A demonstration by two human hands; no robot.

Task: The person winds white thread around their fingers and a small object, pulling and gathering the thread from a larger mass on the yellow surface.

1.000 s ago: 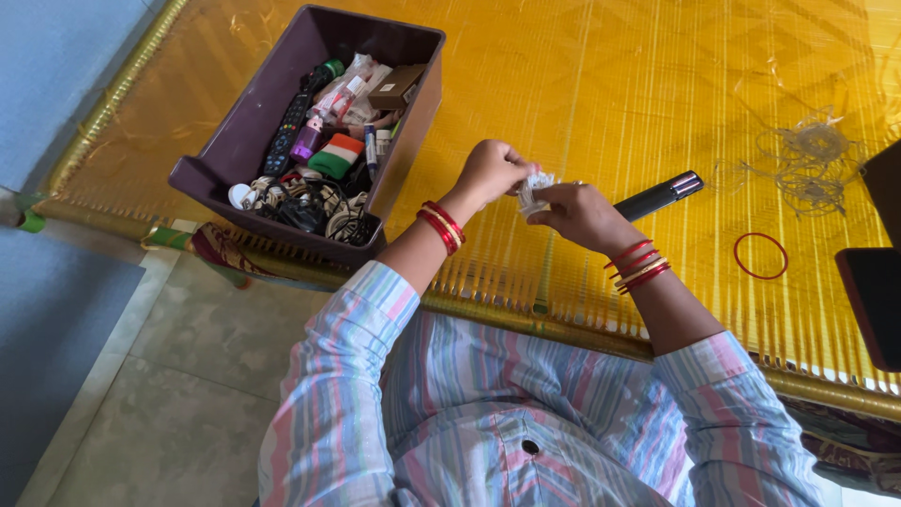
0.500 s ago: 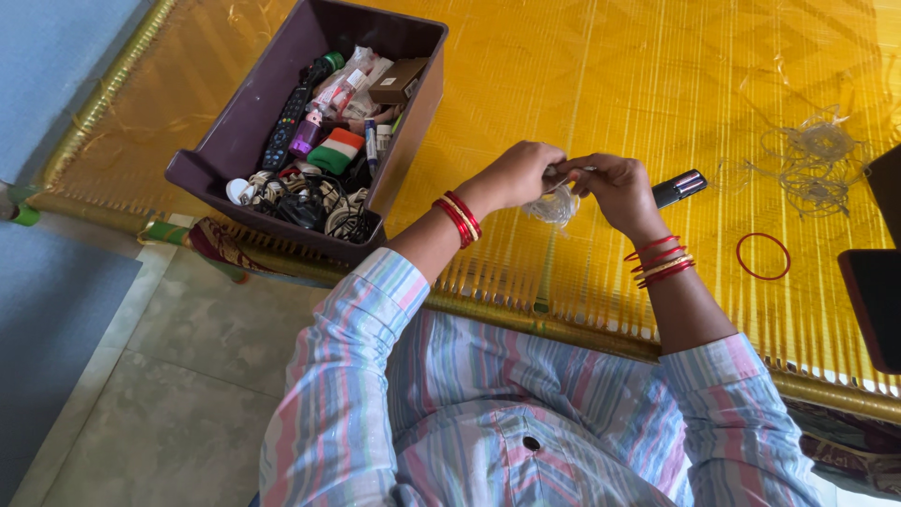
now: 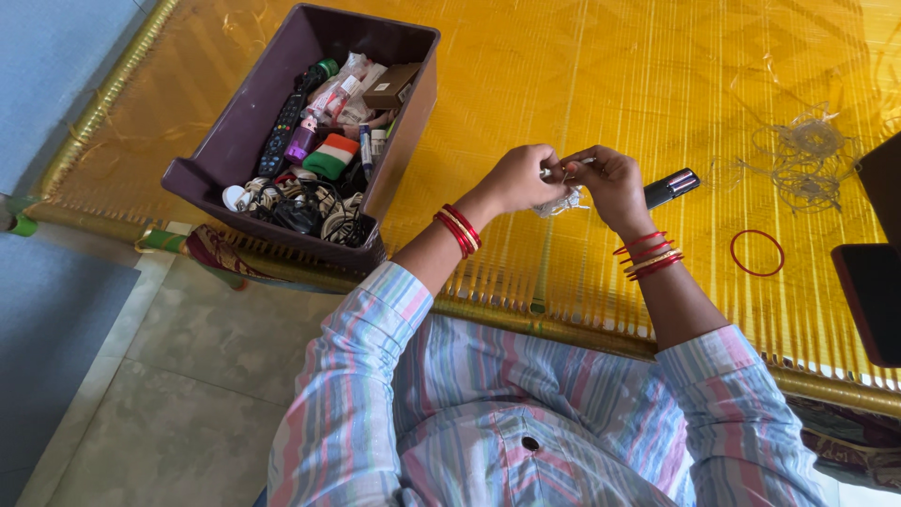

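My left hand [image 3: 521, 178] and my right hand [image 3: 608, 184] meet above the yellow woven mat [image 3: 601, 84]. Both pinch a small coiled white cable [image 3: 561, 200] that hangs in a bundle between them, with a thin white end [image 3: 554, 170] sticking out at the fingertips. Red bangles ring both wrists. A black pen-like device [image 3: 672, 187] lies on the mat just behind my right hand, partly hidden by it.
A dark purple bin [image 3: 235, 122] at the left holds a remote, small bottles, a box and coiled cables. A red ring [image 3: 757, 253] and tangled clear wires [image 3: 807, 160] lie at the right. Dark devices [image 3: 868, 291] sit at the right edge. Tiled floor [image 3: 178, 394] lies below the mat's edge.
Both hands rose a little and drew closer, turning the white cable bundle; it now hangs under the fingertips instead of being gripped between palm and fingers.
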